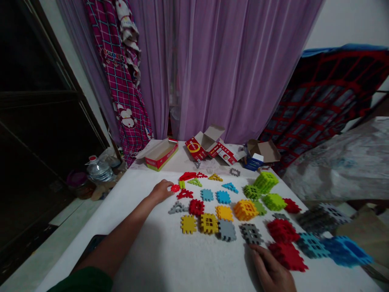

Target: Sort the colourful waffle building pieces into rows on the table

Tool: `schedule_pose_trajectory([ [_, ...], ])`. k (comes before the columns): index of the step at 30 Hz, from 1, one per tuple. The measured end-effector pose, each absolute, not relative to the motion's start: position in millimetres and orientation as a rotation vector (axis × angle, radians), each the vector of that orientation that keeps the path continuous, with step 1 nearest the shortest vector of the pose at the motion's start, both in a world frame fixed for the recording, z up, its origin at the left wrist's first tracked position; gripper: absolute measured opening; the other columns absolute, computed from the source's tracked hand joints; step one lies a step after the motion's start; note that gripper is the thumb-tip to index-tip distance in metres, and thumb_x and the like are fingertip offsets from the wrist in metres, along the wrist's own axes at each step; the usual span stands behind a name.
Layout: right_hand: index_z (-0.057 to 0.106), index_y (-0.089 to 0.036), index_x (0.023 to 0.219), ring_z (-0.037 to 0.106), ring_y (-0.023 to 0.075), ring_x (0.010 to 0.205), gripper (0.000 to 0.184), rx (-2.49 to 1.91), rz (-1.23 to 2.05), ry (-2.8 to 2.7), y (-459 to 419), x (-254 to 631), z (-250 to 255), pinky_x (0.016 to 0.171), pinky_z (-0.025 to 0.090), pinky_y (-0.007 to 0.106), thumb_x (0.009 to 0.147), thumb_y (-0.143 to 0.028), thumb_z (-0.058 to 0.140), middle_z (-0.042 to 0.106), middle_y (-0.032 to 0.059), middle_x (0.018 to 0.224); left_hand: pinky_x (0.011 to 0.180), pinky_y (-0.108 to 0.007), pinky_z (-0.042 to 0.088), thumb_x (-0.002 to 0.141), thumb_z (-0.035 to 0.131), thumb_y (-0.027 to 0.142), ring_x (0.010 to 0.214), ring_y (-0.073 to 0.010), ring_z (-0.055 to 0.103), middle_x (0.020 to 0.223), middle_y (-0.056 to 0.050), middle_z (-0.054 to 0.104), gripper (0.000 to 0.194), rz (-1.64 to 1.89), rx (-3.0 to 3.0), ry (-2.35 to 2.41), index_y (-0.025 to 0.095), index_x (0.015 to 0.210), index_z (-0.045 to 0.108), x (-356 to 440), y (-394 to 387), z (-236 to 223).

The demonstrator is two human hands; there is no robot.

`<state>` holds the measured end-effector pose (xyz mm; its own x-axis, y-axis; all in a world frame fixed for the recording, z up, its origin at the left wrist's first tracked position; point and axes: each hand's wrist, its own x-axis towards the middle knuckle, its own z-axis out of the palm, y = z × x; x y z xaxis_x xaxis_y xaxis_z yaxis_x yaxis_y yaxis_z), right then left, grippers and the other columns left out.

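Many interlocking plastic tiles in red, yellow, blue, green and grey lie spread on a white table (170, 259). My left hand (161, 190) reaches forward with its fingers curled, pinching a small round red piece (175, 188) at the left edge of the spread. My right hand (272, 271) rests near the front edge, fingers lying flat, touching a red square tile (287, 256) and close to a grey tile (251, 233). An orange cube (245, 209) built from tiles stands in the middle, and a green cube (266, 181) behind it.
Opened cardboard boxes (161, 154) (202, 146) (258, 156) lie at the table's far edge before purple curtains. A water bottle (99, 169) stands on the floor at the left. A dark phone (91, 245) lies by my left forearm. Cloth-covered bundles crowd the right side.
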<state>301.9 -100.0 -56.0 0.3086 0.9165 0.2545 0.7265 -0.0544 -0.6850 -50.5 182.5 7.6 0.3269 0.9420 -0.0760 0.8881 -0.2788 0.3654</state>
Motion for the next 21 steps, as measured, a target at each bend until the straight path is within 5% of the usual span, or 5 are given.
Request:
schedule_pose_trajectory([
  [21,0.08,-0.022,0.093,0.077,0.0194,0.077,0.038,-1.815,0.325,-1.452,-99,300,-55,0.067,0.058,0.014,0.083,-0.051,0.058,0.079,0.0035,0.09,0.084,-0.031,0.049,0.087,0.057,0.044,0.108,-0.0246,0.066,0.116,-0.007,0.073,0.033,0.058,2.407,1.804,0.028,0.111,0.073,3,214,44],
])
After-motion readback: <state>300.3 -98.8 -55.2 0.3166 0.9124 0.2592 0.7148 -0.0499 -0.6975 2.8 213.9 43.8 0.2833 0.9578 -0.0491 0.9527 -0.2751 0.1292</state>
